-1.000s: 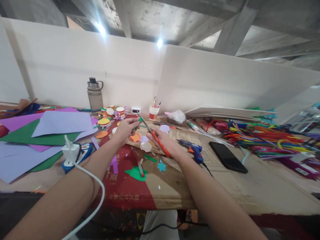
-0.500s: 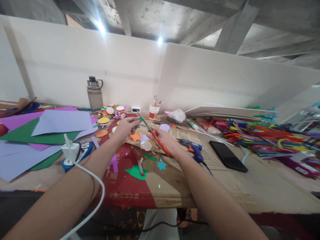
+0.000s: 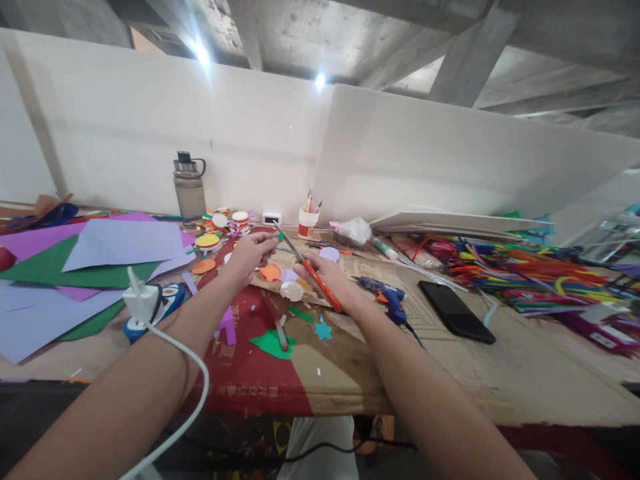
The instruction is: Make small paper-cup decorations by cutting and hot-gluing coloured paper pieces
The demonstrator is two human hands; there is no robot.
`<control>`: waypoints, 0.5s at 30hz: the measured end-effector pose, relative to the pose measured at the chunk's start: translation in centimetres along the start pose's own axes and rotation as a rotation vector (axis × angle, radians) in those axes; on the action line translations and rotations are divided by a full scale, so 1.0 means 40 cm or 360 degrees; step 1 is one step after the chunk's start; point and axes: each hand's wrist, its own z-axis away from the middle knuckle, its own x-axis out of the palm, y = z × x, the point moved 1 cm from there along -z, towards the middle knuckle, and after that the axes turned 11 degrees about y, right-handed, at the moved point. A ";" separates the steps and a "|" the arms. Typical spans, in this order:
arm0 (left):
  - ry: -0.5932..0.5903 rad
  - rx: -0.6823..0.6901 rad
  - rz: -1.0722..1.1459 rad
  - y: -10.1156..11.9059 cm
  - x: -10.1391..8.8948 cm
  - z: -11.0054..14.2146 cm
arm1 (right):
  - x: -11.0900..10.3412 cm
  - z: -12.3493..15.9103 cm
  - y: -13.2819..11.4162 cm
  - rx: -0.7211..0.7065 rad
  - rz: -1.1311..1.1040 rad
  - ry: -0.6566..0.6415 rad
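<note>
Green paper piece (image 3: 280,236) is sitting just above the cluttered, cardboard-covered tabletop (image 3: 350,383), right beside the blade of the orange-handled scissors (image 3: 320,283). The left hand (image 3: 253,255) is pinching it between the fingertips, and the right hand (image 3: 333,270) is gripping the scissors by the handles. The two hands are standing slightly apart, the blade slanting away and to the left between them. Whether the blades are parting or closing, I cannot tell; the edge being cut is too small to read.

With so little paper showing, good trimming is depending on the pinch: the left fingertips should be staying behind the cutting line, turning the piece while the scissors are holding one angle. Short bites near the pivot should be giving more control than long snips at the tip. The orange disc (image 3: 270,273) and white disc (image 3: 291,291) are lying close below, so the wrists should be staying raised. The glue gun (image 3: 393,300) is lying to the right, its cord trailing towards the near edge.
</note>
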 end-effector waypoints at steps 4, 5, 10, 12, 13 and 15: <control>0.0014 0.0000 0.0011 0.003 -0.001 0.000 | 0.001 -0.002 0.002 0.0004 -0.0006 0.0004; 0.0027 -0.0005 0.0007 0.005 0.000 0.001 | 0.001 -0.002 0.003 0.0004 -0.0001 0.0000; 0.0053 -0.0013 0.0013 0.015 0.001 0.007 | -0.001 -0.001 0.003 0.0007 0.0028 -0.0024; 0.0054 -0.0009 0.0018 0.019 0.001 0.008 | -0.002 -0.001 0.003 -0.0003 0.0038 -0.0024; 0.0055 -0.0009 0.0021 0.020 0.001 0.009 | -0.002 0.000 0.002 -0.0011 0.0045 -0.0027; 0.0057 -0.0010 0.0026 0.021 0.001 0.010 | -0.003 0.001 0.001 -0.0025 0.0058 -0.0026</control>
